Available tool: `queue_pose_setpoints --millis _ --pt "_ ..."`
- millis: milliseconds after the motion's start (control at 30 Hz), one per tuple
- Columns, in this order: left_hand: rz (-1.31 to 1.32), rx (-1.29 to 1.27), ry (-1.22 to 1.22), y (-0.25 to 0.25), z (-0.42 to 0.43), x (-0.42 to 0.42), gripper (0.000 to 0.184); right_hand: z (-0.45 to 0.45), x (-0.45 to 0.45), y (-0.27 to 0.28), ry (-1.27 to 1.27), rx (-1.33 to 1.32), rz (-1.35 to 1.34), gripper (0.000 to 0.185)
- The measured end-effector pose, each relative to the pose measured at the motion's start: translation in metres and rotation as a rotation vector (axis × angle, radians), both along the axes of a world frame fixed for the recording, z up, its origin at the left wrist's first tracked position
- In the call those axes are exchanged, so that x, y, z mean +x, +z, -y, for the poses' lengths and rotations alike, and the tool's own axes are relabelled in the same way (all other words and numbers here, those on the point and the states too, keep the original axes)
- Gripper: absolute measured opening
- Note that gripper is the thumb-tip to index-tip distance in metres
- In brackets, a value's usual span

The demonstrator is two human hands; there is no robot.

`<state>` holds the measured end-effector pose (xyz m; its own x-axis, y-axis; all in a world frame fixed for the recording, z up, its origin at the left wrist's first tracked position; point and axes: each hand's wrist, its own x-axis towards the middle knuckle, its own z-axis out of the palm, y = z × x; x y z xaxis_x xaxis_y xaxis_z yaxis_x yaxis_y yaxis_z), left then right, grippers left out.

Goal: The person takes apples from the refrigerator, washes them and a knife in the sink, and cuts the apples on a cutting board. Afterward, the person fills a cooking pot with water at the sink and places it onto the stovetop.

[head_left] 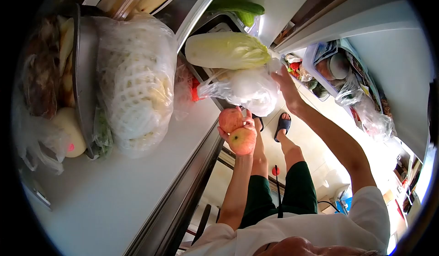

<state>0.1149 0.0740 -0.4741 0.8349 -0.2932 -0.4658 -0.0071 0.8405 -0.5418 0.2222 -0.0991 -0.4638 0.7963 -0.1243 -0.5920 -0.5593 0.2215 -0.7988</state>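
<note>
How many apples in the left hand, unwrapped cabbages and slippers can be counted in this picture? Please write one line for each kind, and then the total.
Apples in the left hand: 2
Unwrapped cabbage: 1
Slippers: 2
Total: 5

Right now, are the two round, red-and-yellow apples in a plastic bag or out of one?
Out: both apples sit in the left hand, their skins bare.
</note>
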Motion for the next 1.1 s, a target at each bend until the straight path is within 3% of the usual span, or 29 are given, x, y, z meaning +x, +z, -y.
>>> queue_pose_setpoints --millis 67,200,300,400,500,600,667,767,800,867,967,1000,1100 --pt "-0.02 -0.015 0.057 0.008 0.006 0.007 0.085 -0.002 0.019 -0.007 0.083 -0.211 0.046 0.059" --pt "0.003 -0.088 0.04 0.023 0.003 0.013 0.082 0.004 0.049 0.022 0.152 -0.669 0.493 0.064" --pt "-0.017 -0.08 0.004 0.03 -0.001 0.017 0.081 -0.031 0.089 0.05 0.453 -1.12 0.884 0.072" --pt "-0.012 -0.061 -0.025 0.025 -0.004 0.015 0.08 -0.07 0.119 0.036 0.708 -1.271 0.698 0.085" --pt "-0.024 -0.073 -0.014 0.026 -0.004 0.017 0.082 -0.075 0.142 0.06 0.987 -1.108 0.415 0.094" --pt "-0.012 -0.041 -0.044 0.02 -0.007 0.013 0.082 -0.068 0.152 0.062 0.932 -1.013 0.371 0.087" --pt "0.049 0.021 -0.109 0.015 -0.01 0.007 0.079 -0.059 0.165 0.066 0.878 -0.777 0.311 0.082" --pt "-0.089 0.391 -0.093 0.014 -0.007 0.013 0.069 -0.052 0.18 0.055 0.739 -0.43 0.298 0.079" --pt "0.026 0.171 0.001 0.018 -0.006 0.014 0.062 -0.049 0.183 0.051 0.672 -0.36 0.251 0.08" --pt "-0.001 0.126 0.037 0.012 -0.003 0.012 0.065 -0.053 0.19 0.05 0.457 -0.314 0.206 0.082" --pt "0.021 -0.067 -0.003 0.012 -0.005 0.013 0.074 -0.056 0.221 0.042 0.338 -0.155 0.305 0.085" --pt "-0.023 -0.057 -0.023 0.016 -0.004 0.016 0.08 -0.053 0.231 0.034 0.277 0.037 0.413 0.087" --pt "-0.088 -0.097 -0.012 0.028 -0.003 0.023 0.085 -0.049 0.219 0.037 0.267 -0.459 0.559 0.086"
